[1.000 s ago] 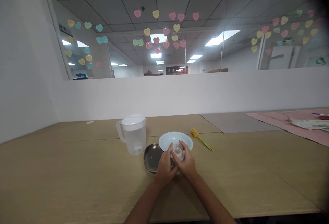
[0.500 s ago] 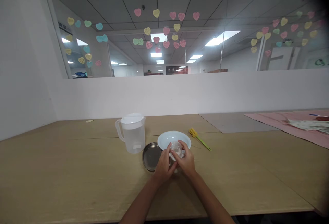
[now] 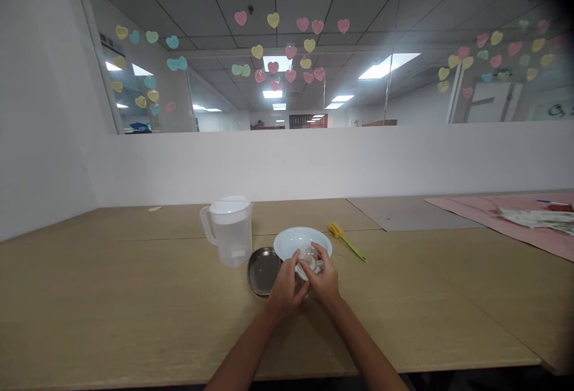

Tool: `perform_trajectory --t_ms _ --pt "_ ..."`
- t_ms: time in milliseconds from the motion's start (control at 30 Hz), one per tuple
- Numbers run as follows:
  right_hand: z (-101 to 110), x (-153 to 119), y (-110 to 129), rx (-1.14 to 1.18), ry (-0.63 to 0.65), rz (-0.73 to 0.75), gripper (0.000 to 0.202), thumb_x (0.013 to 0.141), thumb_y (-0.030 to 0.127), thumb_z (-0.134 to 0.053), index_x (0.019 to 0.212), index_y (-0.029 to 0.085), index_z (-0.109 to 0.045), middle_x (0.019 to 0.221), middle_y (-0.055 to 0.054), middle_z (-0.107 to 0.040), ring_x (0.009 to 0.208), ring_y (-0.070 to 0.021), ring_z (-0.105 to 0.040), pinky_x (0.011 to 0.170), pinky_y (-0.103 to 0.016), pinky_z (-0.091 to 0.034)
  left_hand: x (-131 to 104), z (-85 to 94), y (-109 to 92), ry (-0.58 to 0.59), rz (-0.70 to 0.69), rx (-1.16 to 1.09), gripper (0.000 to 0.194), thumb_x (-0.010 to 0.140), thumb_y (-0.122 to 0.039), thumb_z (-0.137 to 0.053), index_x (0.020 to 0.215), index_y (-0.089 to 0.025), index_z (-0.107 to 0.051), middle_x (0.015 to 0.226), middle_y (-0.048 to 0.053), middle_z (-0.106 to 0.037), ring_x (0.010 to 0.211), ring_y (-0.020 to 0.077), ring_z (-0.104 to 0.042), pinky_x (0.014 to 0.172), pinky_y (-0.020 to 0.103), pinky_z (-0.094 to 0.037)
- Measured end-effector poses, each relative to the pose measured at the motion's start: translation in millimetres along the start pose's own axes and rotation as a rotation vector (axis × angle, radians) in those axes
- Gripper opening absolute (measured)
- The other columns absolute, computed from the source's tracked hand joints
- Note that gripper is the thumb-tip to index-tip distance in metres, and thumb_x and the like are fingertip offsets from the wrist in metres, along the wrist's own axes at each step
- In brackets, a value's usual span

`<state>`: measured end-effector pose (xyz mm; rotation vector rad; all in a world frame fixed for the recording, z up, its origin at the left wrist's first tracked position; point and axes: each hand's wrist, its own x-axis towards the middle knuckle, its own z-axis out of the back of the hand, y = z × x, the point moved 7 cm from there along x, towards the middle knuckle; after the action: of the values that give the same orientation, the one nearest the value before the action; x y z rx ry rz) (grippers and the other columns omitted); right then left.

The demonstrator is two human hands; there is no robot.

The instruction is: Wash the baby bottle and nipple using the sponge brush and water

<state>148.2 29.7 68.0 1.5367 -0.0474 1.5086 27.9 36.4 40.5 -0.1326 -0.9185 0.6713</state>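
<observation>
Both hands are closed around a small clear glass cup [image 3: 307, 257], rounded, with what looks like a handle on its right side. My left hand [image 3: 286, 286] grips it from the left, and my right hand [image 3: 326, 280] from the right, thumb across the near side. Fingers cover much of the cup, so its full shape and contents cannot be made out. Just beyond it stands a pale white bowl [image 3: 287, 237], partly hidden by the hands. A round dark metal dish [image 3: 261, 271] lies close to the left hand.
A translucent plastic pitcher [image 3: 233, 232] stands left of the bowl, its handle to the left. A yellow-headed brush with a green handle [image 3: 353, 248] lies to the right. Pink cloth [image 3: 475, 211] covers the far right of the wooden table [image 3: 134, 307], against a white wall [image 3: 224, 167].
Both hands keep hold of the cup, which appears slightly turned or tilted between the fingers. The whole view has shifted a little; the other objects stay in place.
</observation>
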Motion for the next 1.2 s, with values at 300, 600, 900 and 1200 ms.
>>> perform_trajectory --t_ms 300,600,900,1200 --pt "1.8 -10.2 5.6 0.009 -0.036 0.221 0.048 0.080 0.037 -0.050 0.122 0.016 -0.040 0.114 -0.013 -0.056 0.105 -0.0230 -0.055 0.085 -0.037 -0.048 1.7 4.2 -3.4 -0.026 0.016 -0.007 0.065 0.082 -0.034 -0.044 0.136 -0.009 -0.017 0.129 0.019 -0.040 0.117 0.0264 -0.040 0.096 0.044 -0.034" --pt "1.5 -12.0 2.6 0.090 -0.040 0.274 0.052 0.082 0.037 -0.045 0.128 0.019 -0.029 0.120 -0.014 -0.051 0.108 -0.0223 -0.053 0.086 -0.037 -0.048 3.4 6.5 -11.7 -0.043 -0.047 0.012 0.061 0.082 -0.034 -0.045 0.133 -0.009 -0.021 0.122 0.018 -0.046 0.109 0.0243 -0.046 0.091 0.040 -0.039" --pt "30.2 -2.6 -2.1 0.060 -0.388 0.220 0.047 0.080 0.028 -0.052 0.123 0.021 -0.036 0.123 -0.012 -0.045 0.113 -0.0232 -0.047 0.091 -0.044 -0.040 3.8 9.3 -12.2 -0.074 -0.051 0.039 0.062 0.082 -0.033 -0.048 0.134 -0.012 -0.021 0.121 0.016 -0.047 0.110 0.0243 -0.046 0.092 0.041 -0.039" --pt "10.1 19.6 -45.6 0.177 -0.129 -0.141 0.038 0.072 0.018 -0.044 0.110 0.018 -0.050 0.121 -0.011 -0.044 0.116 -0.0224 -0.039 0.097 -0.042 -0.033 5.1 10.5 -13.8 -0.078 -0.049 0.080 0.063 0.081 -0.037 -0.048 0.133 -0.010 -0.023 0.115 0.017 -0.051 0.105 0.0247 -0.050 0.088 0.040 -0.041"
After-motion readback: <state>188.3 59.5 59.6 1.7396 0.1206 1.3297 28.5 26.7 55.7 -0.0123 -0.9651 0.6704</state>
